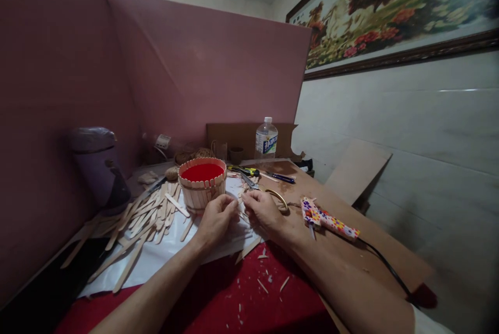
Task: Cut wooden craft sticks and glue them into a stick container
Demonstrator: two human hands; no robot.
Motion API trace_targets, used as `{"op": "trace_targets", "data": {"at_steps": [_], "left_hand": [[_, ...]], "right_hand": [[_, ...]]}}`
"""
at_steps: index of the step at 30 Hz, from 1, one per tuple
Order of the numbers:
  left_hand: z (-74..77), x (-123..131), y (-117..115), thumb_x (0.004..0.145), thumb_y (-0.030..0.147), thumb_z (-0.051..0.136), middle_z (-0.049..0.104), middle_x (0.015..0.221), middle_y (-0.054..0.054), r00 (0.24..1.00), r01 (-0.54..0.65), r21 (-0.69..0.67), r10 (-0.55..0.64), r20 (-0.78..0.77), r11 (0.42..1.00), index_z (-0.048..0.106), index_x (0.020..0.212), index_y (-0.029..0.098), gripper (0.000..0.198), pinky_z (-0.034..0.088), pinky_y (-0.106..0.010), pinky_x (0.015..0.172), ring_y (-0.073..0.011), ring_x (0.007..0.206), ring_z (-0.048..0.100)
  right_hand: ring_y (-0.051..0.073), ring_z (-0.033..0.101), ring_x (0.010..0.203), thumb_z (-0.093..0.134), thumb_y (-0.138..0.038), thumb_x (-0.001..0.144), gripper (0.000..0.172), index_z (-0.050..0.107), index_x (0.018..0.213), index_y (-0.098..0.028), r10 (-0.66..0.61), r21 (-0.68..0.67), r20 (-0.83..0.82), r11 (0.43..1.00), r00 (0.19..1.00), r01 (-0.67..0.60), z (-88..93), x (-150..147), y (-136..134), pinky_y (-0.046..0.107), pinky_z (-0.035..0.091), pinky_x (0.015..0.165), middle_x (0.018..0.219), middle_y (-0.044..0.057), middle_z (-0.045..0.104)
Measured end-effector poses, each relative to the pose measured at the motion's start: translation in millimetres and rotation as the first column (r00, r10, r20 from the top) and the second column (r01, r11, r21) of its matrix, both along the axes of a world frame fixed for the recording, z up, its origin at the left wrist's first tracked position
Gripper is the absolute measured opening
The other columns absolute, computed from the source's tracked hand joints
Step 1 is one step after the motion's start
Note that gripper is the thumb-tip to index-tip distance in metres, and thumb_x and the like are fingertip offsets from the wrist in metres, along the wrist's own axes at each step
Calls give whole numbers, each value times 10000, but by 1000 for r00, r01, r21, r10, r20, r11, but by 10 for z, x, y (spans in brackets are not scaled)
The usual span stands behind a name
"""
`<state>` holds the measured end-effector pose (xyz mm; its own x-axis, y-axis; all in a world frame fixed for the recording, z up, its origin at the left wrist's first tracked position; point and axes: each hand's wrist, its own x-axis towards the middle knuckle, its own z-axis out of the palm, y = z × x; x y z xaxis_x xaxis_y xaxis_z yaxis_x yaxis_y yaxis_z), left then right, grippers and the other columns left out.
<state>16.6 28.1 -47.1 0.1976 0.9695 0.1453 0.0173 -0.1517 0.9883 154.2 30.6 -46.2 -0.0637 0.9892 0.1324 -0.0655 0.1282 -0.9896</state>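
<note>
you are holding both hands close to each other, just in front and to the right of the stick-covered tub [199,197]; your left hand [217,215] is sitting nearest its wall, the fingers bending toward the thumb; your right hand [265,213] is lying farther right of the tub, its fingers curling and its thumb pointing toward the left hand; neither hand is spreading wide, but whether the tips are pressing together or pinching something small, i cannot tell, as the gap between them is looking blurred.

the tub is standing upright, showing a red inside; a heap of wooden sticks [156,214] is spreading left of it, partly covering a white sheet [164,257]; the scissors [252,184] are lying to the right of the tub, just beyond your right hand; a yellow-and-black cutter [249,171] is lying behind them, right of the tub, and a dark blue tool [284,178] is lying farther right; a clear bottle [267,139] is standing behind and to the right of the tub; well to the tub's right, a flower-patterned glue gun [329,220] is resting on brown board [374,264], its black cable [384,261] trailing off; small scraps are dotting the red cloth [218,292] in front of the tub.
</note>
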Motion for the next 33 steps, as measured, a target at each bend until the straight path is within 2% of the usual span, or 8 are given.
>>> {"op": "trace_targets", "data": {"at_steps": [6, 10, 14, 17, 21, 25, 33], "left_hand": [[61, 3, -46, 743, 431, 553, 464, 438, 63, 1000, 16, -3, -16, -21, 1000, 461, 642, 180, 285, 230, -182, 345, -61, 335, 358], [62, 4, -50, 739, 435, 569, 452, 427, 71, 1000, 20, 14, -20, -15, 1000, 467, 644, 174, 296, 235, -180, 355, -54, 329, 357], [65, 10, -50, 713, 474, 607, 512, 469, 48, 997, 39, -13, -39, 67, 999, 503, 669, 158, 336, 261, -180, 362, -55, 343, 393], [74, 15, -57, 688, 516, 633, 541, 479, 26, 984, 104, -77, -91, 152, 992, 515, 668, 150, 385, 276, -182, 357, -62, 344, 417], [103, 13, -81, 721, 455, 618, 558, 502, 18, 951, 197, -185, -141, 275, 963, 535, 714, 146, 320, 291, -178, 340, -63, 335, 426], [129, 4, -101, 769, 361, 566, 549, 512, 18, 941, 218, -278, -126, 314, 936, 560, 746, 139, 224, 293, -177, 308, -72, 334, 431], [131, -11, -110, 759, 275, 578, 543, 501, 17, 919, 264, -281, -152, 363, 923, 563, 668, 121, 180, 313, -179, 308, -63, 323, 424]], "right_hand": [[62, 356, 356, 574, -589, 693, 413, 478, 634, -191, 6, -13, -4, 1000, 1000, -6, 5, -20, -6, 194, 254, 352, 471, -57, 463], [67, 374, 397, 643, -533, 667, 387, 483, 601, -186, 4, 48, 18, 999, 1000, -5, 37, -39, -54, 198, 274, 389, 473, -55, 465], [75, 373, 426, 648, -497, 682, 353, 494, 615, -187, -30, 100, 23, 995, 999, 28, 48, -47, -81, 209, 267, 418, 474, -61, 450], [74, 354, 437, 655, -501, 675, 354, 508, 622, -184, -64, 121, 17, 991, 998, 61, 39, -42, -80, 213, 255, 424, 490, -59, 448], [76, 355, 457, 663, -487, 673, 336, 534, 629, -180, -67, 144, 1, 987, 998, 66, 51, -38, -100, 217, 248, 435, 517, -51, 465], [71, 319, 425, 665, -495, 668, 343, 518, 616, -190, -30, 120, -15, 992, 999, 32, 77, -47, -133, 220, 221, 424, 464, -66, 436], [58, 309, 399, 671, -411, 672, 285, 509, 608, -186, 32, 90, -93, 996, 995, -24, 69, -72, -164, 211, 209, 411, 442, -75, 437]]}}
